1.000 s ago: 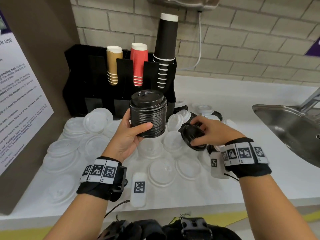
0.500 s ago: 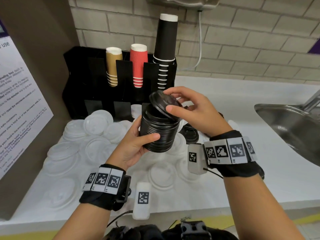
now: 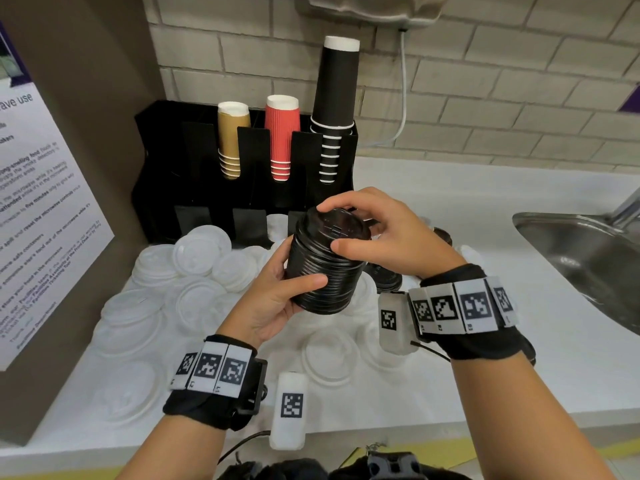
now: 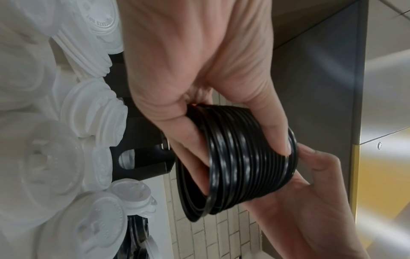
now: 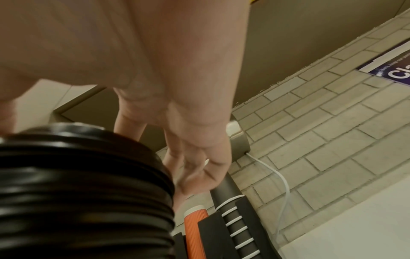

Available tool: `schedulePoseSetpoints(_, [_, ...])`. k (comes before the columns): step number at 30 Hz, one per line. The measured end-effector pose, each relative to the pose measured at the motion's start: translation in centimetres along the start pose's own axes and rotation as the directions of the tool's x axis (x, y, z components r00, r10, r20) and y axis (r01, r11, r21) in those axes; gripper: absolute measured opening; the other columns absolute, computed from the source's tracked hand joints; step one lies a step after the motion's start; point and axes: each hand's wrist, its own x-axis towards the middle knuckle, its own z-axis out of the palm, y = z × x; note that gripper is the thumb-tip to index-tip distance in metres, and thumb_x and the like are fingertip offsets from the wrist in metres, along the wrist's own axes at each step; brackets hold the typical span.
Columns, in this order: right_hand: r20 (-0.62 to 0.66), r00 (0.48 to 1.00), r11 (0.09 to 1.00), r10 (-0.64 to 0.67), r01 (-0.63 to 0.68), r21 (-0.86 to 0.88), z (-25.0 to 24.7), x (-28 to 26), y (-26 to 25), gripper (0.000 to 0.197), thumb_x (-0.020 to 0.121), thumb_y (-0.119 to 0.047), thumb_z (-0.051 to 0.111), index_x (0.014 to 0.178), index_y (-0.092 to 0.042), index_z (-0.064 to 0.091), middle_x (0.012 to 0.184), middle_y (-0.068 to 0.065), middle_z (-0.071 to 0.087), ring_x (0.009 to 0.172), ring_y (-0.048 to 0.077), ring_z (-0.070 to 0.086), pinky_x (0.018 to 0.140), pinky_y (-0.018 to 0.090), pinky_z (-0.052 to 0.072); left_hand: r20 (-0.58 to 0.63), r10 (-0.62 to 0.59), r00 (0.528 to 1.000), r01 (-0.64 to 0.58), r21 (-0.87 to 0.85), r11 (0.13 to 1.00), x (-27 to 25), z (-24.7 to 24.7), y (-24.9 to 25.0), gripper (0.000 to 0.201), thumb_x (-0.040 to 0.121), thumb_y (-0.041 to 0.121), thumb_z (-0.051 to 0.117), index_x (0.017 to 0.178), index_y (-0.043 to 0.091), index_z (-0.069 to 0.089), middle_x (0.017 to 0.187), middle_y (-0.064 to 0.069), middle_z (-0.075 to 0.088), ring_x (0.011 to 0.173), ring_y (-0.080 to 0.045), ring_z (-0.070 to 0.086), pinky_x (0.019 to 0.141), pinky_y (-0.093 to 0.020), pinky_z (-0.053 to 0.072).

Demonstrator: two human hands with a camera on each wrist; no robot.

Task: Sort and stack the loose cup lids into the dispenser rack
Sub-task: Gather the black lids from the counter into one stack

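Observation:
My left hand (image 3: 296, 266) grips a tall stack of black lids (image 3: 325, 271) by its side, tilted a little, above the counter. My right hand (image 3: 349, 223) sits over the stack, thumb and fingers curled round the rim of the top black lid (image 3: 332, 226), which lies flat on the pile. The left wrist view shows the ribbed stack (image 4: 244, 166) between the left hand's thumb and fingers. The stack (image 5: 77, 184) also fills the lower left of the right wrist view. The black dispenser rack (image 3: 156, 168) stands behind. Its lower slots are mostly hidden.
Gold (image 3: 233, 140), red (image 3: 282, 133) and black cups (image 3: 336, 98) stand in the rack. Several loose white lids (image 3: 197, 244) and clear lids (image 3: 128, 306) cover the counter. A few black lids (image 3: 384, 278) lie under my right wrist. A steel sink (image 3: 588, 265) is at right, a poster panel (image 3: 34, 202) at left.
My right hand lifted a black lid off the counter and carried it to the stack. The lid sat tilted on top half a second ago and now lies flat.

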Motion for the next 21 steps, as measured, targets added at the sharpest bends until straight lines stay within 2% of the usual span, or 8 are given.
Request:
schedulePoseSetpoints(3, [0.022,1.0,1.0,-0.009,0.01,-0.028,0.0,0.0,0.0,0.046,0.077,-0.021,0.076,0.116,-0.039,0.06,0.115,0.0,0.055,0.108,0.005,0.055,0.093,0.02,0.045,0.015,0.003,1.0,-0.003,0.0,1.0,0.0,0.0,-0.1,0.075,0.058,0.015,0.081,0.127,0.03,0.055,0.109,0.002,0.072,0.102,-0.016,0.069,0.072,-0.027,0.056])
schedulePoseSetpoints(7, [0.078,0.997,1.0,0.002,0.0,-0.015,0.1,0.2,-0.2,0.046,0.078,-0.024,0.077,0.12,-0.032,0.06,0.118,0.001,0.061,0.111,0.012,0.058,0.1,0.037,0.047,0.04,0.005,0.999,-0.005,0.004,1.0,-0.1,0.0,0.0,0.073,0.058,0.014,0.081,0.125,0.032,0.056,0.112,0.001,0.071,0.105,-0.018,0.068,0.073,-0.028,0.056])
schedulePoseSetpoints(10, [0.092,0.996,0.999,-0.005,0.0,0.054,0.0,0.4,-0.1,0.039,0.084,-0.018,0.072,0.121,-0.023,0.063,0.116,-0.005,0.065,0.11,0.007,0.059,0.099,0.033,0.048,0.045,0.007,0.999,-0.008,0.008,1.0,-0.1,0.0,0.1,0.074,0.059,0.015,0.081,0.127,0.031,0.056,0.113,-0.001,0.07,0.107,-0.02,0.067,0.075,-0.03,0.056])
schedulePoseSetpoints(13, [0.111,0.994,0.996,0.004,-0.014,0.09,0.0,0.6,0.2,0.039,0.086,-0.017,0.069,0.124,-0.02,0.062,0.118,-0.007,0.065,0.111,0.005,0.059,0.099,0.029,0.048,0.031,0.011,0.999,-0.011,-0.012,1.0,-0.1,0.0,0.1,0.073,0.059,0.015,0.08,0.126,0.031,0.056,0.112,0.0,0.071,0.106,-0.019,0.068,0.074,-0.029,0.056])
schedulePoseSetpoints(16, [0.105,0.994,0.998,-0.015,0.009,0.063,0.2,0.7,0.5,0.041,0.085,-0.022,0.071,0.125,-0.025,0.06,0.119,-0.009,0.063,0.112,0.003,0.057,0.097,0.026,0.048,0.009,0.017,1.0,-0.017,-0.026,1.0,-0.1,0.0,0.2,0.073,0.06,0.014,0.08,0.127,0.03,0.056,0.112,0.0,0.071,0.105,-0.018,0.068,0.074,-0.028,0.056])
schedulePoseSetpoints(18, [0.09,0.996,0.999,-0.028,0.024,0.049,0.3,0.6,0.7,0.048,0.082,-0.032,0.073,0.127,-0.033,0.057,0.121,-0.011,0.059,0.114,0.001,0.054,0.095,0.022,0.047,-0.014,0.02,1.0,-0.021,-0.036,0.999,-0.1,0.0,0.2,0.076,0.061,0.012,0.079,0.131,0.027,0.053,0.113,-0.001,0.07,0.106,-0.019,0.068,0.075,-0.028,0.056])
schedulePoseSetpoints(20, [0.031,0.999,0.997,0.018,-0.02,0.072,-0.2,0.6,1.0,0.052,0.079,-0.048,0.069,0.128,-0.044,0.053,0.123,-0.016,0.054,0.115,-0.002,0.052,0.089,0.018,0.046,-0.048,0.027,0.998,-0.03,-0.058,0.998,0.0,-0.1,0.3,0.081,0.059,0.013,0.079,0.134,0.023,0.051,0.115,-0.003,0.069,0.107,-0.02,0.067,0.076,-0.029,0.056])
schedulePoseSetpoints(21, [-0.036,0.998,0.995,0.052,-0.048,0.089,-0.6,0.8,1.3,0.047,0.08,-0.052,0.065,0.126,-0.047,0.053,0.12,-0.019,0.053,0.112,-0.004,0.053,0.085,0.017,0.045,-0.07,0.033,0.997,-0.038,-0.064,0.997,0.0,-0.2,0.4,0.081,0.059,0.012,0.079,0.134,0.022,0.051,0.115,-0.003,0.069,0.106,-0.02,0.067,0.076,-0.029,0.056])
